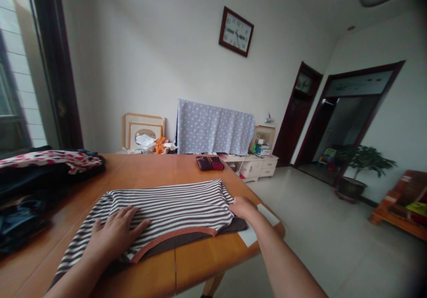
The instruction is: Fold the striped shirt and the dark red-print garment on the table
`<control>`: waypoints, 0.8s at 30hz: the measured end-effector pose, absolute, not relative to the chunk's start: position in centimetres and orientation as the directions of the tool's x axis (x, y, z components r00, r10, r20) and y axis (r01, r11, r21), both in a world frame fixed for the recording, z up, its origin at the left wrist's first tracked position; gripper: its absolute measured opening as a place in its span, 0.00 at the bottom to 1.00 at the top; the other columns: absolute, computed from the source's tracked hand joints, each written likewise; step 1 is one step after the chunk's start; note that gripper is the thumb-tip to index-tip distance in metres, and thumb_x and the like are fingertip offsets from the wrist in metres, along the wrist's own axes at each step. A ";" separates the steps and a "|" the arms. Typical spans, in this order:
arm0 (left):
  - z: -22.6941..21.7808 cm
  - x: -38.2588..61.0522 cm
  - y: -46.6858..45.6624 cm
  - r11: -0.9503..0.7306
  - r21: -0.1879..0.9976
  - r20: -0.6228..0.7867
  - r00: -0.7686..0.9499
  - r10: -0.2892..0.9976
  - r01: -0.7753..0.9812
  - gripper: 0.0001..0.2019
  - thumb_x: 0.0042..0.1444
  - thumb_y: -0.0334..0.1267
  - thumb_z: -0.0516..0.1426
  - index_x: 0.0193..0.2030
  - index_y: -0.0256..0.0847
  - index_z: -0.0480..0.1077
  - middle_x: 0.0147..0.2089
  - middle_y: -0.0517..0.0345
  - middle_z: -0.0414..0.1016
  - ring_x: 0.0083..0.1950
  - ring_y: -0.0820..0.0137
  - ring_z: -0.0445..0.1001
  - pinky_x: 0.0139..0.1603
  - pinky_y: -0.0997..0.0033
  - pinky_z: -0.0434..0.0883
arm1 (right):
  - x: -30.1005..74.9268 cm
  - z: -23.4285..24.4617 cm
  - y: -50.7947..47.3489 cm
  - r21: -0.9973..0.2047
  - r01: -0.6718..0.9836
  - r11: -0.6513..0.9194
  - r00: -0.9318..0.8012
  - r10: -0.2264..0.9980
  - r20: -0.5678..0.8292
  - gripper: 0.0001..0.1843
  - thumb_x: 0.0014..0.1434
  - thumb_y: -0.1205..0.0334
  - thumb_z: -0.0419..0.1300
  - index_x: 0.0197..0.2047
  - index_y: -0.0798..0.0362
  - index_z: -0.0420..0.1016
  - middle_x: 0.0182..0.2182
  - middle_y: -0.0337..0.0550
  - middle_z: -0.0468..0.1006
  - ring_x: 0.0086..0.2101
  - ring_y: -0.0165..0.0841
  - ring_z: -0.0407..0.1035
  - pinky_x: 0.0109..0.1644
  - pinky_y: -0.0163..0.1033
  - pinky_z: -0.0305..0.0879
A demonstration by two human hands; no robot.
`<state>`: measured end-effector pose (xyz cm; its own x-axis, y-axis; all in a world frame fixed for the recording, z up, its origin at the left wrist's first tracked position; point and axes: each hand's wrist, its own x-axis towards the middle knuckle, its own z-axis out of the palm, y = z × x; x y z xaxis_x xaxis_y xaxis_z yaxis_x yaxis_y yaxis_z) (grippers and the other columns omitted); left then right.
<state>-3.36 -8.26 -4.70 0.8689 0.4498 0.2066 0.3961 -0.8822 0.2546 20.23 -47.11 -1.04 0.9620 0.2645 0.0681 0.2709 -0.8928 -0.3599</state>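
Observation:
A brown-and-white striped sweater (180, 204) lies on the wooden table (147, 169), its rust-coloured ribbed neckline facing me. Dark grey fabric shows beneath the neckline and at the right edge. My left hand (116, 231) rests flat on the sweater's left part with its fingers spread. At the right edge, my right hand (243, 208) has its fingers closed on the striped cloth; the fingertips are partly hidden by the fabric. One striped sleeve runs down toward the lower left, partly under my left forearm.
Dark and red-patterned clothes (50, 173) are heaped at the table's left. A folded dark red garment (210, 163) lies near the far edge. White paper (250, 235) sits at the right edge. Beyond stand a cloth-covered television shape (215, 129), a cabinet (253, 169) and a potted plant (353, 187).

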 end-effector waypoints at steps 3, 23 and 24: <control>-4.8 -3.3 -8.3 -0.887 0.213 0.182 0.875 0.448 0.410 0.42 0.56 0.71 0.46 0.69 0.46 0.65 0.74 0.45 0.60 0.75 0.43 0.52 0.68 0.24 0.44 | 20.4 -0.4 -46.4 -0.368 0.250 -0.896 0.968 0.229 0.100 0.13 0.58 0.49 0.61 0.33 0.49 0.80 0.34 0.48 0.82 0.34 0.38 0.72 0.35 0.37 0.56; -4.9 -3.7 -8.6 -0.863 0.234 0.151 0.860 0.487 0.448 0.45 0.55 0.74 0.46 0.72 0.48 0.61 0.76 0.49 0.56 0.77 0.47 0.48 0.70 0.27 0.38 | 24.7 -3.2 -38.0 -0.171 0.353 -0.920 0.924 0.372 -0.092 0.44 0.68 0.37 0.36 0.77 0.55 0.43 0.75 0.52 0.41 0.73 0.45 0.33 0.71 0.64 0.23; -5.0 -3.7 -8.6 -0.863 0.236 0.153 0.861 0.486 0.446 0.45 0.55 0.74 0.46 0.72 0.48 0.61 0.76 0.48 0.56 0.77 0.46 0.48 0.70 0.27 0.38 | 24.5 -3.3 -37.7 -0.175 0.360 -0.917 0.925 0.375 -0.063 0.44 0.68 0.37 0.36 0.77 0.57 0.43 0.75 0.53 0.41 0.73 0.45 0.33 0.72 0.63 0.24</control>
<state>-3.66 -8.59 -4.98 0.8605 0.4860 0.1527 0.4456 -0.8634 0.2364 24.49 -37.68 -3.31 0.9249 0.3750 -0.0634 0.3596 -0.9165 -0.1752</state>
